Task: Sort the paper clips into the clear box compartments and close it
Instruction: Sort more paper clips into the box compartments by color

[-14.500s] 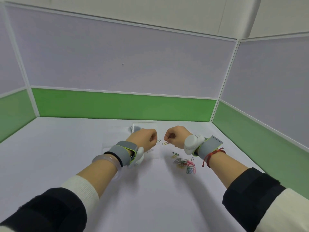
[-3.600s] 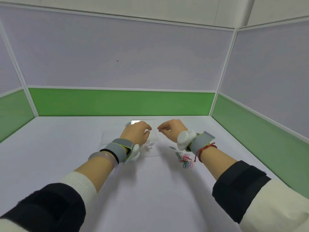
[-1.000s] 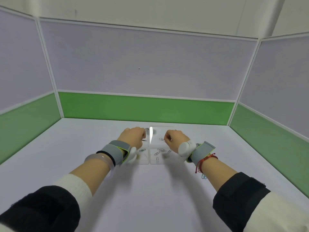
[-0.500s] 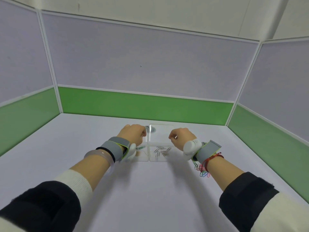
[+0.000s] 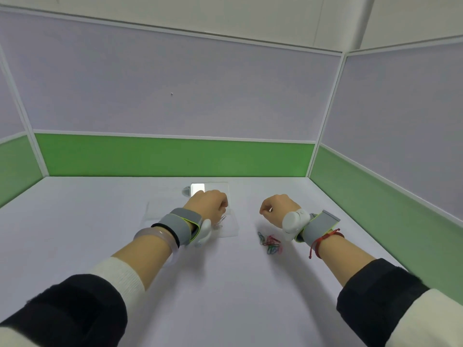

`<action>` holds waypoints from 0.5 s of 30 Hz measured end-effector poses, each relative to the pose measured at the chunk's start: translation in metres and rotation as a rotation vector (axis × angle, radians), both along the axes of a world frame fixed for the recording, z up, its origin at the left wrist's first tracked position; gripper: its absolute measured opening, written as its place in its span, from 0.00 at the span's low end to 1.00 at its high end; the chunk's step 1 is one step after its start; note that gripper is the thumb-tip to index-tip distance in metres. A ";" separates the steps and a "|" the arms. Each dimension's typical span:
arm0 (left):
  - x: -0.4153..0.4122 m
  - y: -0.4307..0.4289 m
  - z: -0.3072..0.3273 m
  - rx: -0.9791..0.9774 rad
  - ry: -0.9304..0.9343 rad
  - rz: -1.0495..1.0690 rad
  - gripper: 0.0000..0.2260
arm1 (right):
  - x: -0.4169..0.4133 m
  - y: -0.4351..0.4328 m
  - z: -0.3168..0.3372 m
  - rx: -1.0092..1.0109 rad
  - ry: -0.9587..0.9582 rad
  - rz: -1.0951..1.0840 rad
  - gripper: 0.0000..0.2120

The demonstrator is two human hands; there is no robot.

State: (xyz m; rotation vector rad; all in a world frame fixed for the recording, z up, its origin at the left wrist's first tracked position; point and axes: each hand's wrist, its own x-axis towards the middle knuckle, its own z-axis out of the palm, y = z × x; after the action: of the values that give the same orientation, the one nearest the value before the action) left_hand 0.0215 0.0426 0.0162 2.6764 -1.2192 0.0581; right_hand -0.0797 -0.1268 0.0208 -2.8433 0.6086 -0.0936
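Mid-sort: clear box (image 5: 229,227) lid open, silver paper clips (image 5: 220,220) inside by curled left hand (image 5: 209,204); coloured clips (image 5: 270,244) right of box unsorted; right hand (image 5: 276,209) fisted, contents unclear

— What's the clear box (image 5: 229,222) made of?
— Transparent plastic, smooth and glossy; its raised lid (image 5: 215,188) catches a bright glare.
— And the worktop (image 5: 225,284)?
— Matt white, smooth, no shine.
— The paper clips (image 5: 270,242)?
— Thin wire with a glossy coloured coating: red, green, blue.
— On the wrists?
— Grey cloth straps (image 5: 179,225), matt, holding smooth white plastic pods (image 5: 294,221). Also a translucent, polished bangle (image 5: 156,237) and a red cord (image 5: 323,242).
— The sleeves (image 5: 75,314)?
— Fuzzy black cloth over ribbed white knit.
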 end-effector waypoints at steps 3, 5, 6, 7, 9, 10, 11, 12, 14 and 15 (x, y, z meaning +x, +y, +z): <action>-0.014 -0.019 -0.011 0.041 0.001 -0.064 0.12 | -0.014 -0.013 -0.006 0.018 0.072 0.009 0.15; -0.019 -0.025 -0.019 0.083 -0.015 -0.100 0.12 | -0.021 -0.017 -0.011 0.029 0.118 0.027 0.15; -0.022 -0.029 -0.022 0.103 -0.017 -0.118 0.13 | -0.024 -0.019 -0.013 0.031 0.135 0.033 0.15; -0.024 -0.033 -0.025 0.123 -0.017 -0.136 0.13 | -0.027 -0.021 -0.016 0.033 0.145 0.035 0.15; -0.029 -0.043 -0.030 0.154 -0.021 -0.179 0.15 | -0.030 -0.025 -0.022 0.042 0.153 0.036 0.14; -0.030 -0.045 -0.031 0.161 -0.025 -0.200 0.15 | -0.030 -0.024 -0.024 0.048 0.153 0.043 0.14; -0.032 -0.050 -0.033 0.169 -0.029 -0.219 0.16 | -0.030 -0.024 -0.027 0.056 0.151 0.051 0.13; -0.033 -0.054 -0.035 0.178 -0.033 -0.233 0.16 | -0.030 -0.024 -0.028 0.060 0.153 0.062 0.13; -0.035 -0.060 -0.039 0.193 -0.047 -0.249 0.16 | -0.030 -0.025 -0.032 0.065 0.161 0.076 0.14; -0.036 -0.061 -0.041 0.192 -0.053 -0.252 0.17 | -0.029 -0.024 -0.033 0.066 0.159 0.077 0.13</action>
State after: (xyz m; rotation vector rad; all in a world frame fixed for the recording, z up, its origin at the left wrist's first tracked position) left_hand -0.0146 -0.0185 -0.0247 2.6669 -1.6467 -0.0267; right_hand -0.1086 -0.1511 -0.0123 -2.8239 0.5224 0.1637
